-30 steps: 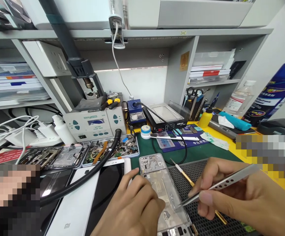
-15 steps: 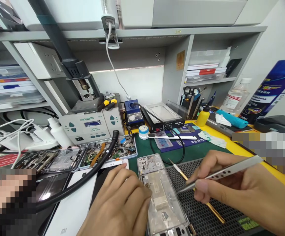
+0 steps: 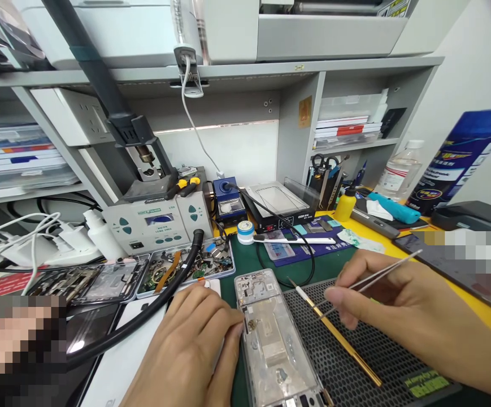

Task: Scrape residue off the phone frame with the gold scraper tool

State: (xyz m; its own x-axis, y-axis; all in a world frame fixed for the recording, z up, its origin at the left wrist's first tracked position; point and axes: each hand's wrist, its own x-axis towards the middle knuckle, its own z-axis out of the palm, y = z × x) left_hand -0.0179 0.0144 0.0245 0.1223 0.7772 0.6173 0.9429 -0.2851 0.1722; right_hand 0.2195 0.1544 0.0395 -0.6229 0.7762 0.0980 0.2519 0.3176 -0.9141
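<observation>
An opened phone frame (image 3: 266, 333), silvery with bare metal inside, lies on the green mat. My left hand (image 3: 190, 339) rests against its left edge, fingers bent together at the side; whether they grip the frame I cannot tell. My right hand (image 3: 381, 311) holds a pair of metal tweezers (image 3: 381, 268) between thumb and fingers. The two tweezer tips stand apart, to the right of the phone frame, with nothing between them. Beneath the tips a gold pen-like tool (image 3: 340, 336) with a white collar and thin point lies on the black honeycomb pad (image 3: 313, 362).
A black hose (image 3: 152, 308) crosses over white phones (image 3: 122, 339) on the left. Behind stand a parts tray (image 3: 228, 270), a soldering station (image 3: 156, 220) and a heating plate (image 3: 285, 206). A white-handled brush (image 3: 300, 240), yellow bottle (image 3: 347, 204) and tablet-like dark slab (image 3: 461, 271) lie rightward.
My left hand has slid left, uncovering more of the frame's left side. My right hand has turned the tweezers, so both arms now show, and their tips have moved away from the frame.
</observation>
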